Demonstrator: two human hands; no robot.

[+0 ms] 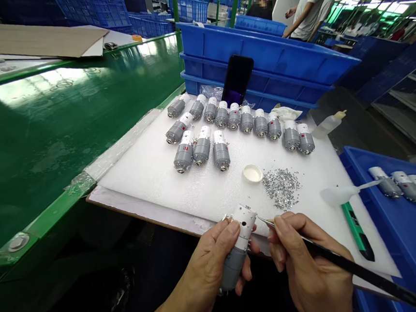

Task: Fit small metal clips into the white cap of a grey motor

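My left hand [212, 260] is wrapped round a grey-and-white model spacecraft module [242, 233], its white end tilted up and away from me. Small parts stick out from the module's sides. In my right hand [308, 263] is a pair of black tweezers [352, 265], pinched between thumb and fingers. Their thin metal tip meets or nearly meets the right side of the white end; whether a tiny part is in the tip is too small to tell. Beyond my hands lie a heap of tiny silvery parts [281, 187] and a shallow white lid [253, 174].
Several finished-looking modules [221, 150] stand on the white foam sheet [140, 174]. Behind them a phone [237, 79] leans on stacked blue crates [271, 48]. To the right are squeeze bottles [338, 194], a green cutter [356, 233] and a blue bin [412, 240]. A green conveyor [80, 113] runs left.
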